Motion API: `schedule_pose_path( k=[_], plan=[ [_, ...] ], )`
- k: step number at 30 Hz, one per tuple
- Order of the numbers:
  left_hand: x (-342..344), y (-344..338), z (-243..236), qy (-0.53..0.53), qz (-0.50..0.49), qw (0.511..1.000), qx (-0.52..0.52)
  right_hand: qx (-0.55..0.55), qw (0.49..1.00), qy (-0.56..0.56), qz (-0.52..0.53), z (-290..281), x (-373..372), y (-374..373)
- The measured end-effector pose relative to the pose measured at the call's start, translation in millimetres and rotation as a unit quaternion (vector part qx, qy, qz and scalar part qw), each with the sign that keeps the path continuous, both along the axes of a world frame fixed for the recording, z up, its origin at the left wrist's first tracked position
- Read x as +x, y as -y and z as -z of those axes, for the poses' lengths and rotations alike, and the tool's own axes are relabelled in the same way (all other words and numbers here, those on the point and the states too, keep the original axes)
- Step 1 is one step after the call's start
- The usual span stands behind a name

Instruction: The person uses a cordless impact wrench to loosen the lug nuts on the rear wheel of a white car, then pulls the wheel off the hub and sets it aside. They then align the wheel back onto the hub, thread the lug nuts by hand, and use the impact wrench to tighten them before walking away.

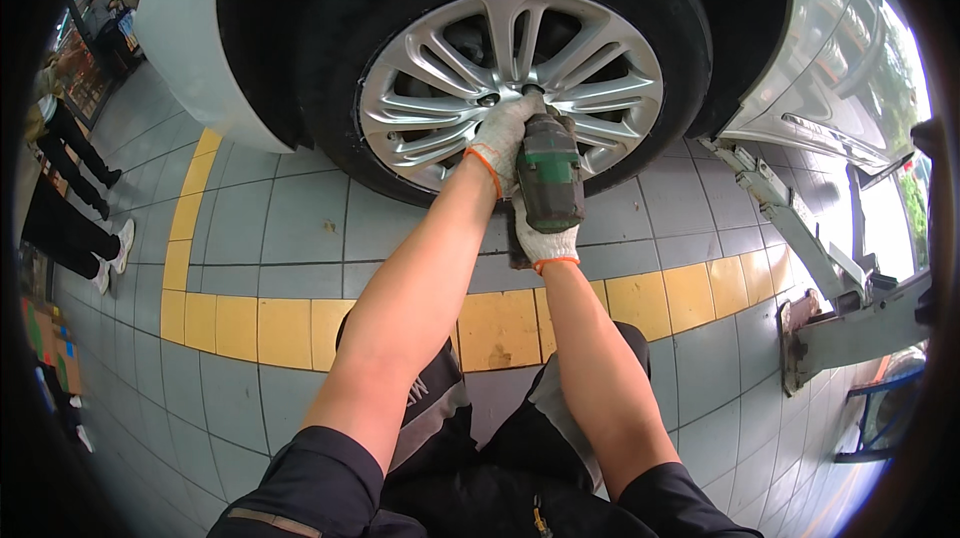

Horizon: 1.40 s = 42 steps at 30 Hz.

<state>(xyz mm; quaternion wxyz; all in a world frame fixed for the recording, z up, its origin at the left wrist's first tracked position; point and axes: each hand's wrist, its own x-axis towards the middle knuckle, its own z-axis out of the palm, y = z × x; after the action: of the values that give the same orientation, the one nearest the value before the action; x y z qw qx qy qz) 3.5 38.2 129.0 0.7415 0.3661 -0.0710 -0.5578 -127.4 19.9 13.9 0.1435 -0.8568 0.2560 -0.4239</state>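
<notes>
A silver multi-spoke wheel (420, 78) with a black tyre (335, 78) sits in the white car's wheel arch. A dark green-and-black impact wrench (550, 178) points at the middle of the rim, where dark lug holes show. My left hand (495, 138), in a white knit glove with orange cuff, is closed at the tool's front end by the hub; its fingertips are partly hidden. My right hand (545, 243), gloved alike, grips the handle under the tool's body, which hides most of those fingers.
A grey lift arm (855, 338) stands at the right beside the car's white panels (830, 78). Two people in dark trousers (55, 228) stand at the far left. Yellow tiles (500, 328) line the grey floor, with coloured boxes (60, 348) at the left edge.
</notes>
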Motion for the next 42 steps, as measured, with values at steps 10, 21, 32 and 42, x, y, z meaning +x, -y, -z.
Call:
schedule_pose_path(
  k=[10, 21, 32, 42],
  plan=[
    [2, 5, 11, -0.003, 0.017, 0.999, -0.041, 0.147, 0.985, -0.010, -0.092, 13, -15, 23],
    [-30, -47, 64, -0.017, 0.017, 1.000, 0.013, 0.144, 0.970, -0.124, -0.149, 66, -64, -24],
    [17, -58, 84, 0.026, -0.004, 0.999, 0.045, 0.642, 0.641, 0.292, -0.305, 115, 4, -39],
    [40, -57, 85, 0.056, -0.003, 0.996, 0.068, 0.673, 0.621, 0.309, -0.258, 86, 22, -47]
  ],
)
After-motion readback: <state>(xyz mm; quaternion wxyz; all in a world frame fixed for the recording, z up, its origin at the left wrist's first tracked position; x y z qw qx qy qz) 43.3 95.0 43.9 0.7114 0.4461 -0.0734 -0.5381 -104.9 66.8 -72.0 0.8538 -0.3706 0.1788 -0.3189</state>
